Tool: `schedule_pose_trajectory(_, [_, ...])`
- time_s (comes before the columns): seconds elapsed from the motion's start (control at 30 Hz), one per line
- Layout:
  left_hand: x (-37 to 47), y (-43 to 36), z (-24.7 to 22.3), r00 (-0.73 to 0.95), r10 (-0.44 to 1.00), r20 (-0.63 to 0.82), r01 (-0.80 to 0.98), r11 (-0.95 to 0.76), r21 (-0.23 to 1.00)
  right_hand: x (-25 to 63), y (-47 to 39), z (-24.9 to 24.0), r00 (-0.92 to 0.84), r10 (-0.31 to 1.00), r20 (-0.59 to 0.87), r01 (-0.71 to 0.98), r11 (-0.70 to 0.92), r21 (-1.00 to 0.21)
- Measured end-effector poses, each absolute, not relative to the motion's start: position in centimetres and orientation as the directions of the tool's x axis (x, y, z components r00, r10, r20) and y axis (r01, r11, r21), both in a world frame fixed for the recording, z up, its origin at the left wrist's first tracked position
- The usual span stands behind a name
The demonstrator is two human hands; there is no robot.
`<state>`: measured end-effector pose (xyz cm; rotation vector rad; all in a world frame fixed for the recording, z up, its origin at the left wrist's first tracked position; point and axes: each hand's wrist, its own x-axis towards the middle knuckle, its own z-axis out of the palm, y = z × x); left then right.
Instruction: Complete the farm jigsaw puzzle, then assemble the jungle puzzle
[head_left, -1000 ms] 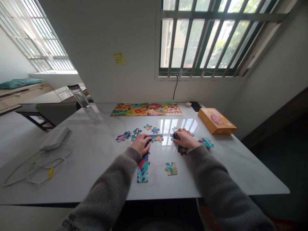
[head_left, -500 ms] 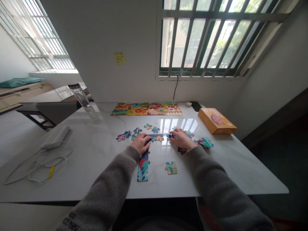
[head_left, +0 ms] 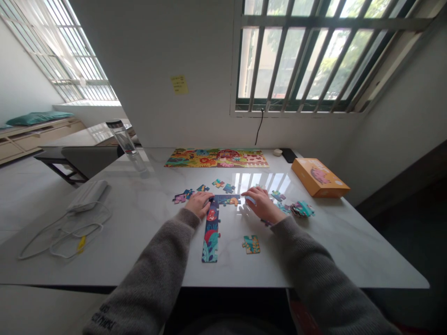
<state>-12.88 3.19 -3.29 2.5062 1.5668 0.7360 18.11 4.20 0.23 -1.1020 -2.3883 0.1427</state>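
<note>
An L-shaped run of joined puzzle pieces (head_left: pixel 211 237) lies on the table, dark blue with red and teal pictures. Its upper arm (head_left: pixel 228 200) stretches right from the corner. My left hand (head_left: pixel 199 203) rests with fingers extended at that corner, fingertips touching its left edge. Just past the right end of the upper arm is my right hand (head_left: pixel 262 203), thumb and fingers bent around a puzzle piece (head_left: pixel 250 200), mostly hidden and pale with glare. A loose teal and orange piece (head_left: pixel 252 244) lies nearer me, inside the L.
Loose pieces (head_left: pixel 228 188) lie behind the hands, and a piece pile (head_left: pixel 303 209) sits right. Farther back are a finished puzzle strip (head_left: pixel 216 158), an orange box (head_left: pixel 318 177) and a phone (head_left: pixel 288 155). Leftward are a bottle (head_left: pixel 125 144), a white pouch (head_left: pixel 87 195) and a cable (head_left: pixel 75 253).
My left hand has slid left off the corner, uncovering a red picture on the vertical arm. The dark piece flat under my right fingers is now mostly hidden in that hand. The view shifted slightly.
</note>
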Motion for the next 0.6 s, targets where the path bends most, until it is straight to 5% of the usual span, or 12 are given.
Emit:
schedule_pose_trajectory(0.27, [-12.7, 2.9, -3.0, 0.36, 0.859, 0.364, 0.818, -0.479, 0.319, 23.9, 6.3, 0.2, -0.41, 0.83, 0.379, 0.734, 0.547, -0.403])
schedule_pose_trajectory(0.6, [-11.3, 2.4, -3.4, 0.389, 0.808, 0.441, 0.771, -0.548, 0.325, 22.0, 5.3, -1.3, -0.462, 0.828, 0.318, 0.807, 0.541, -0.236])
